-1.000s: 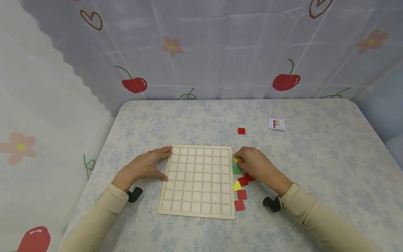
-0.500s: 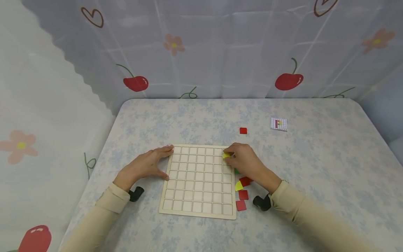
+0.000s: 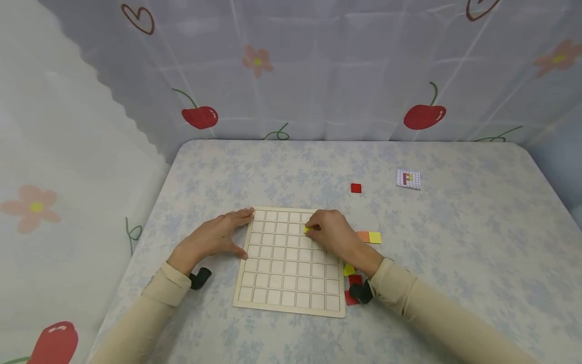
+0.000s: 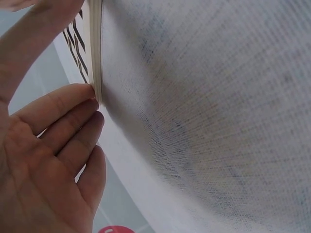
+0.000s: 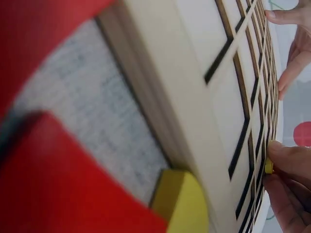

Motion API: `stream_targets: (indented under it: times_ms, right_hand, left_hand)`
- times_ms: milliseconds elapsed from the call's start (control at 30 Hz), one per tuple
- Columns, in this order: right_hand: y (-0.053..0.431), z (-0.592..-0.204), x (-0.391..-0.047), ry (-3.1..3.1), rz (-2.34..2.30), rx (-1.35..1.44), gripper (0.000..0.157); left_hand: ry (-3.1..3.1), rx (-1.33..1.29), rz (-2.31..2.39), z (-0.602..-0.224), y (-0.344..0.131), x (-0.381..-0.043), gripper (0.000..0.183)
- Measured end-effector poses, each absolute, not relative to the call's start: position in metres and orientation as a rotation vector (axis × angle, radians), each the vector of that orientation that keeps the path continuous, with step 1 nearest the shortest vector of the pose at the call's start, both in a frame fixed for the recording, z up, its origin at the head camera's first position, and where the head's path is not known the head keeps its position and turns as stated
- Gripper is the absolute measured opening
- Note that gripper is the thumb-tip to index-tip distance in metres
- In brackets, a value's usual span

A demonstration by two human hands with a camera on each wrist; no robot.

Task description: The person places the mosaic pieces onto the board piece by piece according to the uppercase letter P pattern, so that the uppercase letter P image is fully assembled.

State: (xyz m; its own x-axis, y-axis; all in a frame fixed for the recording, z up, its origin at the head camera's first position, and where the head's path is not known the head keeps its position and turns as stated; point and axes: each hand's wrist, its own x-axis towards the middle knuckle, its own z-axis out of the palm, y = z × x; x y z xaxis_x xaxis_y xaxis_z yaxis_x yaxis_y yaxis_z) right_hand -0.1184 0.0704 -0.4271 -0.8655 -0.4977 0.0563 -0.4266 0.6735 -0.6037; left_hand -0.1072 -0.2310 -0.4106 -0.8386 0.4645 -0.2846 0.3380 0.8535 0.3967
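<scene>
A pale wooden grid board (image 3: 273, 266) lies flat on the patterned tabletop. At its left edge my left hand (image 3: 210, 238) rests, fingers extended and thumb apart; in the left wrist view the fingertips (image 4: 90, 92) meet the board's side. Over the upper right part of the grid, my right hand (image 3: 335, 233) pinches a small yellow tile (image 3: 307, 229) between thumb and fingers. The right wrist view shows this yellow tile (image 5: 269, 166) close over the grid, with its exact shape mostly covered by the fingers.
Right of the board lie an orange tile (image 3: 362, 236), a yellow square tile (image 3: 375, 237), a yellow rounded tile (image 3: 348, 270) and red tiles (image 3: 355, 279), partly hidden by the right arm. Farther back are a lone red tile (image 3: 356, 188) and a small pattern card (image 3: 408, 179).
My right hand has carried the yellow tile leftward from beside the board to over the grid. Orange and yellow tiles the hand covered now show. The left hand stays at the board's edge.
</scene>
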Motion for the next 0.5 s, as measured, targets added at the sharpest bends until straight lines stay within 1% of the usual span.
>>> stream_targets:
  times_ms: [200, 500]
  right_hand:
    - [0.0665, -0.4303, -0.1188, 2.786, -0.954, -0.862, 0.010]
    - [0.0695, -0.4288, -0.1158, 2.780, -0.946, -0.910, 0.013]
  left_hand:
    - [2.652, 0.603, 0.464, -0.4079, -0.2303, -0.1080, 0.105]
    - [2.649, 0.593, 0.457, -0.4072, -0.2300, -0.1060, 0.105]
